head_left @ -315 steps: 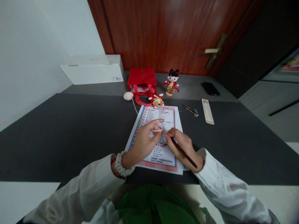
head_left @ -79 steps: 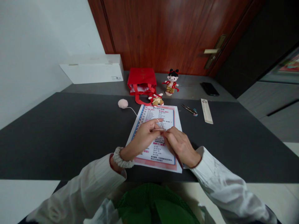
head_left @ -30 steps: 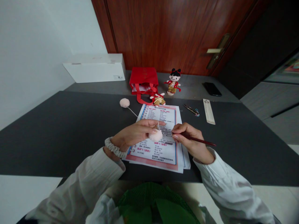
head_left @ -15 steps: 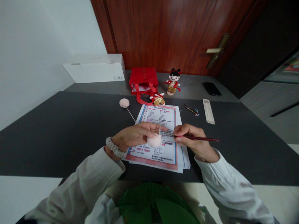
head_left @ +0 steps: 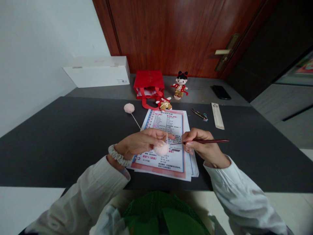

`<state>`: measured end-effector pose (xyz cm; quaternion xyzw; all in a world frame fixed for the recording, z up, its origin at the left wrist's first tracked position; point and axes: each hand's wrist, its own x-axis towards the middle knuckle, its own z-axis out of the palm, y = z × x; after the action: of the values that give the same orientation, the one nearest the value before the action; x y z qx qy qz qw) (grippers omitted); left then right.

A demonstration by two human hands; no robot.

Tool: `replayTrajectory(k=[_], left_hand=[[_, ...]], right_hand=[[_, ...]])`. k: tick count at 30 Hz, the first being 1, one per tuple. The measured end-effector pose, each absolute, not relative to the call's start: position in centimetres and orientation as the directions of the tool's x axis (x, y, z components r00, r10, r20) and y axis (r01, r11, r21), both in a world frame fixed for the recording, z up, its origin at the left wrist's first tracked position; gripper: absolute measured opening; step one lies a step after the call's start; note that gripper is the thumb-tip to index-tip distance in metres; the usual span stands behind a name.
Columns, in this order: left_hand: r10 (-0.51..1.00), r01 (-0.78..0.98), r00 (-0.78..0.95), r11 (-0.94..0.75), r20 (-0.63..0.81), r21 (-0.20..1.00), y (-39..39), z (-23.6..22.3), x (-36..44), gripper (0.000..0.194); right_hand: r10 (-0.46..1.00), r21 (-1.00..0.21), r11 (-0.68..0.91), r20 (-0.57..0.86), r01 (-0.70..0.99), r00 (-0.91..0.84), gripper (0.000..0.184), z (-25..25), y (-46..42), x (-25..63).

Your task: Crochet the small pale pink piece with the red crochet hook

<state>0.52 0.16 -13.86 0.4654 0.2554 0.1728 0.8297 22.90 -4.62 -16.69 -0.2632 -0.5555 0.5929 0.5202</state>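
My left hand is closed on a small pale pink crochet piece, rounded like a cup or ball. A strand of pink yarn runs up from the piece to my left forefinger. In my right hand is a crochet hook with a dark red handle, held like a pen. Its thin metal shaft points left and reaches the edge of the crochet piece; whether the tip is inside a stitch I cannot tell. Printed pattern sheets lie beneath both hands.
A pink yarn ball lies left of the sheets. Behind are a red bag, a crocheted doll, a doll body and a white box. To the right lie small scissors, a flat packet and a phone.
The crochet hook has tilted slightly, and its shaft now shows reaching the crochet piece. My left hand keeps its hold. The whole view has shifted a little.
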Motion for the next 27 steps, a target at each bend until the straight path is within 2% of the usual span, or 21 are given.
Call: replayTrajectory(k=[3, 5, 9, 14, 18, 19, 23, 27], left_hand=[[0.575, -0.054, 0.792, 0.398, -0.204, 0.916, 0.0, -14.1, 0.8, 0.034], [0.646, -0.032, 0.745, 0.287, -0.168, 0.957, 0.0, -14.2, 1.0, 0.033], [0.77, 0.021, 0.632, 0.102, -0.092, 0.995, 0.0, -14.1, 1.2, 0.027], [0.835, 0.079, 0.546, 0.02, -0.06, 0.997, -0.2, -13.9, 1.7, 0.022], [0.854, 0.065, 0.521, -0.055, 0.013, 0.996, -0.4, -14.0, 2.1, 0.001], [0.858, 0.072, 0.512, -0.073, 0.026, 0.995, -0.4, -14.0, 2.2, 0.004], [0.877, 0.126, 0.472, -0.172, 0.093, 0.977, -0.5, -13.9, 2.6, 0.007], [0.895, 0.221, 0.42, -0.262, 0.151, 0.939, -0.7, -13.8, 3.2, 0.014]], right_hand=[[0.929, -0.928, 0.051, 0.18, -0.369, -0.324, 0.015, -17.0, -4.4, 22.6], [0.94, -0.932, 0.048, 0.164, -0.36, -0.3, 0.017, -16.9, -4.3, 22.3], [0.954, -0.953, 0.161, 0.217, -0.258, -0.206, 0.018, -16.3, -4.1, 21.9], [0.952, -0.96, 0.271, 0.278, -0.074, -0.126, 0.018, -16.4, -4.2, 21.5], [0.941, -0.946, 0.324, 0.321, 0.014, -0.108, 0.016, -17.0, -4.4, 21.5], [0.937, -0.939, 0.34, 0.333, 0.055, -0.107, 0.015, -17.1, -4.5, 21.5], [0.893, -0.856, 0.449, 0.428, 0.255, -0.136, 0.013, -17.1, -4.8, 21.3], [0.777, -0.673, 0.626, 0.581, 0.393, -0.244, 0.01, -16.7, -5.2, 20.8]])
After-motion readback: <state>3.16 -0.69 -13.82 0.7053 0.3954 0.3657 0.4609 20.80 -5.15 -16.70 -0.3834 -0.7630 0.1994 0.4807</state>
